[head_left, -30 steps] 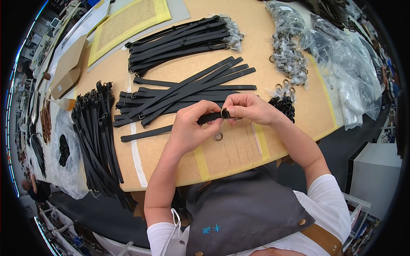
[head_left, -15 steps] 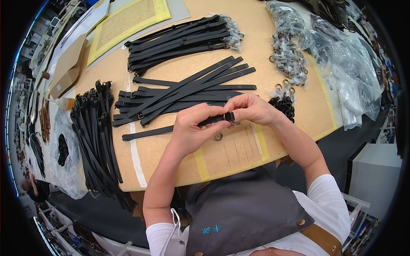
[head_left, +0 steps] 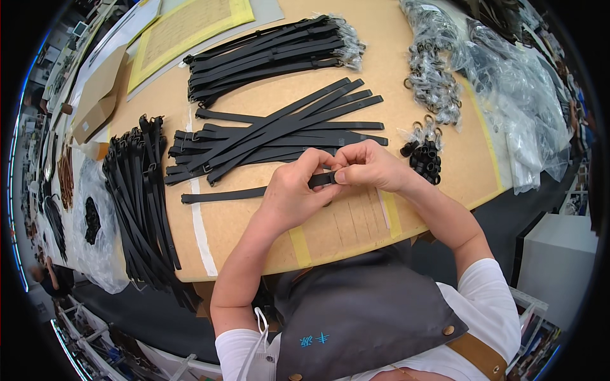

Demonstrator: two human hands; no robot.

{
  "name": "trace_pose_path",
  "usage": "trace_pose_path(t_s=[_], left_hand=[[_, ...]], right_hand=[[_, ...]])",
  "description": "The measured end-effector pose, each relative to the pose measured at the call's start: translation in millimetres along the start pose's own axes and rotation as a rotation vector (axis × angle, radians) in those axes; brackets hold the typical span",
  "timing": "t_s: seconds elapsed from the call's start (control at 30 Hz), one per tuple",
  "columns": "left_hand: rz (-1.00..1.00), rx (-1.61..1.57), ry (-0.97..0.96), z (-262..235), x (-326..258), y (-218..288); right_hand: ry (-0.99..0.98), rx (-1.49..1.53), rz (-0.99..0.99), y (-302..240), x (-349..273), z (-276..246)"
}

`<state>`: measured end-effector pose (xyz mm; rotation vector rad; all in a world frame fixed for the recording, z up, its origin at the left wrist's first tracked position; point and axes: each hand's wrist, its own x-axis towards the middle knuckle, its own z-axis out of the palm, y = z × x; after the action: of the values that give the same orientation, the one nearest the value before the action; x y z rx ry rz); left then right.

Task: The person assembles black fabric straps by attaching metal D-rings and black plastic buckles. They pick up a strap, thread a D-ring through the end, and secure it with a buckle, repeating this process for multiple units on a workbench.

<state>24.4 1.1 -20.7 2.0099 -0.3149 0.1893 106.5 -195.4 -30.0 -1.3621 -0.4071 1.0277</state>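
Observation:
A single black strap (head_left: 227,195) lies across the table in front of me, its right end raised between my hands. My left hand (head_left: 293,190) is closed around the strap near that end. Pinched against the tip, my right hand (head_left: 373,167) grips the same strap with thumb and fingers. The fingertips mostly hide what is fitted at the tip. Just beyond my hands lies a crisscrossed pile of black straps (head_left: 273,136) with metal buckles. To the right of my right hand is a small heap of black loops and metal rings (head_left: 427,155).
A bundle of straps with plastic-wrapped ends (head_left: 267,56) lies farther back. Another strap bundle (head_left: 136,190) hangs over the near left edge. Wrapped rings (head_left: 435,86) and clear plastic bags (head_left: 518,120) are at right; a cardboard piece (head_left: 98,105) and a plastic bag (head_left: 98,254) at left.
My right thumb and fingers have shifted left onto the strap's tip, covering the band seen there before. The metal ring below my hands is now mostly hidden.

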Motion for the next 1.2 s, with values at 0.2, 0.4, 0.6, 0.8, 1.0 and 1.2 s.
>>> trace_pose_path(t_s=[0.2, 0.4, 0.6, 0.8, 1.0, 1.2], left_hand=[[-0.17, -0.041, -0.12, -9.9, 1.2, 6.3], [-0.149, -0.045, -0.113, -10.2, 1.6, 4.6], [-0.124, -0.014, -0.111, -9.3, 0.8, 0.5], [-0.132, -0.026, -0.109, -9.0, 1.0, 1.6], [-0.132, -0.007, -0.113, -9.4, 1.3, 1.7], [-0.126, -0.004, -0.119, -11.4, 0.9, 0.9]], right_hand=[[0.001, 0.039, 0.018, -4.3, -1.5, 0.9], [0.004, -0.003, 0.058, -7.4, -2.1, -0.1], [-0.005, -0.018, 0.079, -10.1, -2.4, -0.3], [-0.008, -0.043, 0.087, -10.5, -2.9, -0.6], [-0.029, -0.038, 0.093, -11.3, -2.6, -1.6], [-0.067, -0.037, 0.095, -12.6, -1.7, -3.9]])
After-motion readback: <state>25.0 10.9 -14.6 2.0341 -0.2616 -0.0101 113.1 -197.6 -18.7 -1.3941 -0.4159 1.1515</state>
